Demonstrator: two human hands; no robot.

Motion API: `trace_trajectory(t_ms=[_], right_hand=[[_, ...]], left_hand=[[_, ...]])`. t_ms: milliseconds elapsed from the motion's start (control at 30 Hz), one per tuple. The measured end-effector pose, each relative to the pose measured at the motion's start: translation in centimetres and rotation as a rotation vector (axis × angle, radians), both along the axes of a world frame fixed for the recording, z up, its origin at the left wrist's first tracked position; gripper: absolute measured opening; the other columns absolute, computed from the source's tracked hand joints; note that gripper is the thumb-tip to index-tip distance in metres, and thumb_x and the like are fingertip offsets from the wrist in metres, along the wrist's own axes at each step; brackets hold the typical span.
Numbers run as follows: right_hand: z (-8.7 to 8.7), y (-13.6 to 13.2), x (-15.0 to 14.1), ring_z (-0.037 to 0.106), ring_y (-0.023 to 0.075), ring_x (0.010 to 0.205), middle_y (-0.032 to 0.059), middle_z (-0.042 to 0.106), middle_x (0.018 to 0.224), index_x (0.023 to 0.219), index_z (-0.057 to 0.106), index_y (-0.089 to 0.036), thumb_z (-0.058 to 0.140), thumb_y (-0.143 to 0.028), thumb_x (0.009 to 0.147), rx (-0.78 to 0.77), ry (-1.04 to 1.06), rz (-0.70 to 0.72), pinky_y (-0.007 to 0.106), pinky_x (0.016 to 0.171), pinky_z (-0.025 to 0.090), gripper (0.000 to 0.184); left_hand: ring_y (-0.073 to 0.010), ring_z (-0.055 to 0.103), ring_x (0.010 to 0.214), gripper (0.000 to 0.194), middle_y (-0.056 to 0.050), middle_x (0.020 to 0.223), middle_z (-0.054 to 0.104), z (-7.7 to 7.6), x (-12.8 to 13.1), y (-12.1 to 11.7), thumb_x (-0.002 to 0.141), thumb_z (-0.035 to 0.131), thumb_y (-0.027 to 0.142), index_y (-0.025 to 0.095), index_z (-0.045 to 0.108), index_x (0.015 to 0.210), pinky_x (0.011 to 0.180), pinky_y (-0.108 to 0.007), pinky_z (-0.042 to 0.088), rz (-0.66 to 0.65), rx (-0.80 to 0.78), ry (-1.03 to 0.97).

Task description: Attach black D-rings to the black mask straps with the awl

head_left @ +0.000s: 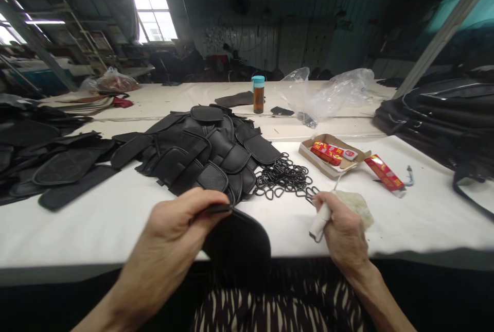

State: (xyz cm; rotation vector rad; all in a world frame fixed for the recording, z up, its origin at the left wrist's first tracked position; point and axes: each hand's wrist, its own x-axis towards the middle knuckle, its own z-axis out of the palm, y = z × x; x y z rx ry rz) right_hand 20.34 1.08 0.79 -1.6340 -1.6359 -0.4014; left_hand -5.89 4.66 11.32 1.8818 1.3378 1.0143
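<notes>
My left hand [177, 234] is closed, pinching the folded upper edge of a black leather-like flap [243, 242] with a rounded, piped edge. The flap hangs down past the table's front edge, over my lap. My right hand [345, 226] wraps round an awl-like tool with a white wrapped handle [320, 221]; a thin tip shows above the fist, and its exact kind is unclear. Black metal D-rings [283, 175] lie in a loose heap just beyond, some close to my right fingertips. Behind my left hand rises a pile of similar black flaps [200, 149].
An open cardboard box [328, 170] holds red-and-yellow packets; another red packet [386, 172] lies beside it. A pale flat piece [355, 206] is under my right hand. Farther back stand a blue-capped bottle [258, 95] and clear plastic bags [335, 95]. A black bag [443, 110] sits right.
</notes>
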Motion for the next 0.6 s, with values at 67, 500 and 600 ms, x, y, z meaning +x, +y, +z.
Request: trace_trajectory(t_ms=[67,500,600], right_hand=[[1.1,-1.0,0.0,0.058,0.0174,0.07,0.0036,0.062,0.076,0.086,0.056,-0.019,0.047,-0.021,0.088,0.041,0.169,-0.003,0.028,0.064,0.044,0.009],[-0.7,1.3,-2.4,0.064,0.0189,0.074,0.0062,0.068,0.085,0.096,0.059,-0.019,0.049,-0.015,0.088,0.141,0.2,0.187,0.03,0.064,0.051,0.013],[-1.2,2.0,-2.5,0.064,0.0209,0.076,0.0094,0.068,0.085,0.102,0.059,-0.016,0.048,-0.013,0.088,0.155,0.109,0.227,0.032,0.065,0.051,0.018]], left_hand=[[-0.014,0.057,0.058,0.011,0.001,0.063,0.065,-1.3,3.2,0.6,0.073,0.062,0.026,0.021,0.07,0.068,0.055,-0.021,0.042,-0.151,-0.054,0.001],[-0.012,0.057,0.049,0.012,-0.001,0.057,0.062,-10.2,10.4,3.1,0.066,0.056,0.015,0.013,0.065,0.074,0.05,-0.021,0.045,-0.266,-0.602,-0.467],[-0.0115,0.055,0.048,0.012,0.0,0.059,0.061,-10.5,10.2,2.9,0.069,0.057,0.018,0.013,0.063,0.077,0.05,-0.022,0.044,-0.261,-0.605,-0.507]])
